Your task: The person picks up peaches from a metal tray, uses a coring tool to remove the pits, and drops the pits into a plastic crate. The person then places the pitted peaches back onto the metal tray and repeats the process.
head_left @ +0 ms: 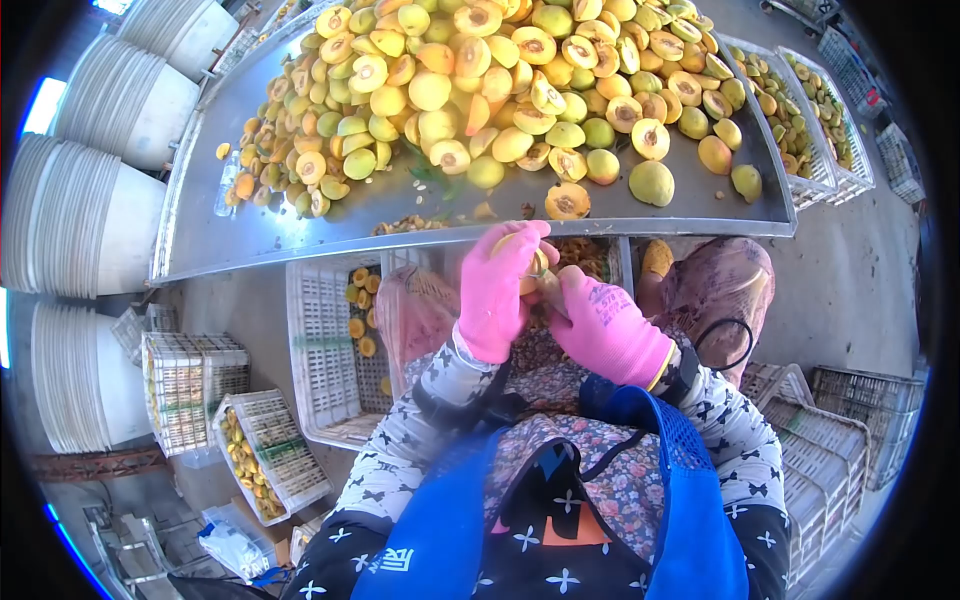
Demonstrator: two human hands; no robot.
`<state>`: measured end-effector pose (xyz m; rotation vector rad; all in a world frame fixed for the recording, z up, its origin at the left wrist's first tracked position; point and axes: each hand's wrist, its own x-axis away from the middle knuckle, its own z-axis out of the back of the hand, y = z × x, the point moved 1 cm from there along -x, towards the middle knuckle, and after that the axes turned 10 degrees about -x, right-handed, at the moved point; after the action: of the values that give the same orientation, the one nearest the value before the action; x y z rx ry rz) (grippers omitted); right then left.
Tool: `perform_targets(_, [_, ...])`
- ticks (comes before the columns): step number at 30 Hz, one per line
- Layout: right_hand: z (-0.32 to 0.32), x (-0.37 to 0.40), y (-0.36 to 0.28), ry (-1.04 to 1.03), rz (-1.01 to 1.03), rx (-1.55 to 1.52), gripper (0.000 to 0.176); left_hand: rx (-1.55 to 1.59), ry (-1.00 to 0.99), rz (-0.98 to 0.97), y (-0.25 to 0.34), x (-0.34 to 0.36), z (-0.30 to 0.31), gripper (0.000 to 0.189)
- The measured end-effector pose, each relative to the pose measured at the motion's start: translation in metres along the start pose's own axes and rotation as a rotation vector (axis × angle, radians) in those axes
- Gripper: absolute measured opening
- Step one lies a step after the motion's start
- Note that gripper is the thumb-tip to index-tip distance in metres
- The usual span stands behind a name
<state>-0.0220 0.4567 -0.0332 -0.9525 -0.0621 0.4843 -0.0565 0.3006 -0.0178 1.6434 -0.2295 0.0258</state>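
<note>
My left hand (497,290), in a pink glove, is closed around a yellow peach half (538,262) just in front of the metal table's near edge. My right hand (610,325), gloved in pink too, grips a small hand tool (551,288) whose tip meets the fruit; its exact kind is partly hidden by the fingers. Beyond my hands, a big heap of halved peaches (430,90) lies on the metal table (330,225), many with stones showing. One cut half (567,201) rests close to the table's edge.
Between my knees and to the left, a white plastic crate (325,390) holds several peach halves. Brown pits (580,257) lie in a container under the table edge. Filled crates (815,185) stand at right, more crates (270,440) at lower left, and stacked white tubs (90,215) along the left.
</note>
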Motion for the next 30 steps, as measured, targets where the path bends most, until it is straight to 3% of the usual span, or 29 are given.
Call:
perform_targets(1, [-0.004, 0.000, 0.001, 0.002, -0.012, -0.063, 0.027, 0.047, 0.013, 0.090, 0.003, 0.000, -0.001, 0.030])
perform_targets(5, [-0.007, -0.004, 0.000, 0.009, 0.001, -0.275, 0.030, -0.134, 0.041, -0.119, -0.008, -0.003, 0.003, 0.032])
perform_targets(8, [-0.015, -0.001, 0.007, 0.062, -0.047, -0.101, 0.030, -0.119, 0.049, -0.088, -0.006, -0.006, 0.002, 0.032])
perform_targets(10, [-0.011, -0.003, 0.007, 0.083, -0.049, 0.056, 0.030, -0.013, 0.066, 0.062, 0.005, -0.004, -0.004, 0.032])
perform_targets(13, [-0.009, -0.001, 0.004, 0.153, -0.053, 0.117, 0.029, -0.558, 0.114, -0.498, -0.006, -0.007, -0.005, 0.032])
perform_targets(15, [-0.010, -0.002, 0.005, 0.167, -0.077, 0.085, 0.029, -0.388, 0.100, -0.475, -0.008, -0.013, -0.006, 0.029])
perform_targets(17, [-0.013, 0.001, 0.008, 0.122, -0.136, 0.047, 0.029, -0.180, 0.096, -0.278, -0.008, -0.009, -0.009, 0.027])
perform_targets(19, [-0.009, 0.002, 0.004, 0.102, -0.141, 0.051, 0.028, 0.064, 0.106, 0.053, 0.004, -0.003, -0.013, 0.026])
perform_targets(23, [-0.008, 0.007, 0.008, 0.027, -0.031, -0.072, 0.028, 0.019, 0.074, 0.070, -0.002, -0.004, -0.009, 0.029])
perform_targets(26, [-0.010, 0.013, -0.004, 0.196, 0.115, -0.306, 0.024, 0.034, 0.067, 0.002, 0.000, -0.001, -0.012, 0.037])
perform_targets(28, [-0.012, 0.012, -0.001, 0.152, 0.039, -0.328, 0.025, 0.100, 0.135, -0.105, 0.003, -0.002, -0.020, 0.040])
perform_targets(30, [-0.014, 0.012, -0.002, 0.114, -0.011, -0.396, 0.025, 0.203, 0.164, -0.041, 0.007, 0.001, -0.021, 0.042])
